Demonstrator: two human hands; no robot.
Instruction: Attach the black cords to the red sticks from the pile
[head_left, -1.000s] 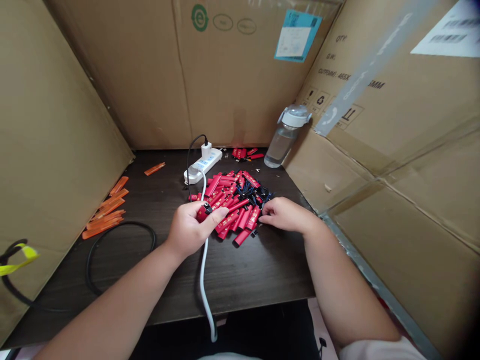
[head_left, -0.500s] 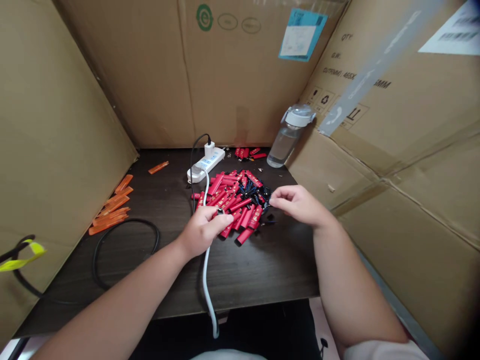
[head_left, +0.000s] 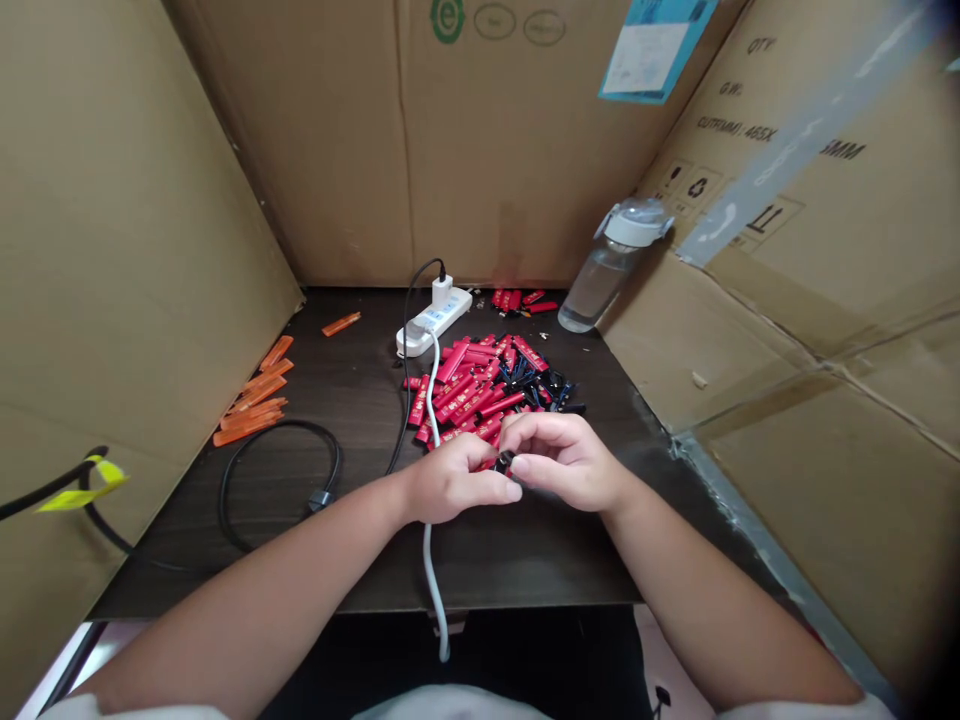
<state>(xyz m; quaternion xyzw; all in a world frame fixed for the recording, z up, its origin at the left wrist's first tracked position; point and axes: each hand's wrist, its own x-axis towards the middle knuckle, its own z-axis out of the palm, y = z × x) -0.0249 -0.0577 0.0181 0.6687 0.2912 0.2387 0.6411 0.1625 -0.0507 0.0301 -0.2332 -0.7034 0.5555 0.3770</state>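
Observation:
My left hand (head_left: 459, 482) and my right hand (head_left: 561, 462) meet in front of a pile of red flat tubes (head_left: 465, 390) with gold print. Between their fingertips is a small black piece (head_left: 505, 461), pinched from both sides. My fingers cover most of it, so I cannot tell whether it is joined to a red tube. Both hands are closed. Just beyond my right hand, small black parts with blue wires (head_left: 551, 385) lie against the pile's right side.
A white power strip (head_left: 435, 322) with a white cable (head_left: 430, 560) stands behind the pile. At the right back is a water bottle (head_left: 600, 280). Orange strips (head_left: 259, 400) and a looped black cable (head_left: 337, 455) lie left. Cardboard walls (head_left: 345, 150) surround the dark table (head_left: 360, 570).
My right hand has come from the black parts toward me and left, and now meets my left hand at the black piece. The view has shifted slightly.

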